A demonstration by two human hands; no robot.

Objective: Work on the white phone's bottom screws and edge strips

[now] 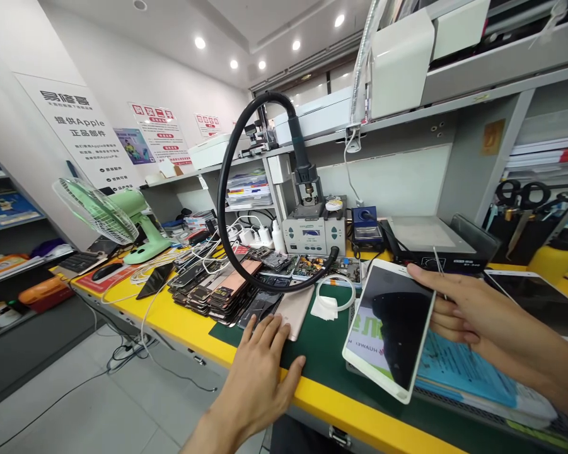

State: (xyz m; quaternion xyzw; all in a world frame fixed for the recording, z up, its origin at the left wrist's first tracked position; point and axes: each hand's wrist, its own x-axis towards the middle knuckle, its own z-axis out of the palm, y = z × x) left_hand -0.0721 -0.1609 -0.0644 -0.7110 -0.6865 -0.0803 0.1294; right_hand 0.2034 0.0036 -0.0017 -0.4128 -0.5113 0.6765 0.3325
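My right hand [468, 302] grips a white-framed tablet [397, 328] by its upper right edge, thumb on the front. Its dark, glossy screen faces me, tilted, with reflections on it. A thin metal tool [437, 260], perhaps tweezers, also pokes out from the same hand; most of it is hidden. My left hand [262, 366] lies open, palm down, over the front of the bench. Its fingertips are at a rose-gold back panel [299, 309] and a dark phone part [260, 307] on the green mat [326, 353].
Stacked phone parts [208, 293] stand left of the mat. A hot-air station [314, 233] with a looped black hose [223, 189] is behind. A white cable coil [347, 302] lies mid-mat. Another white tablet [539, 302] and blue papers [468, 369] are at right; a green fan [137, 221] is at left.
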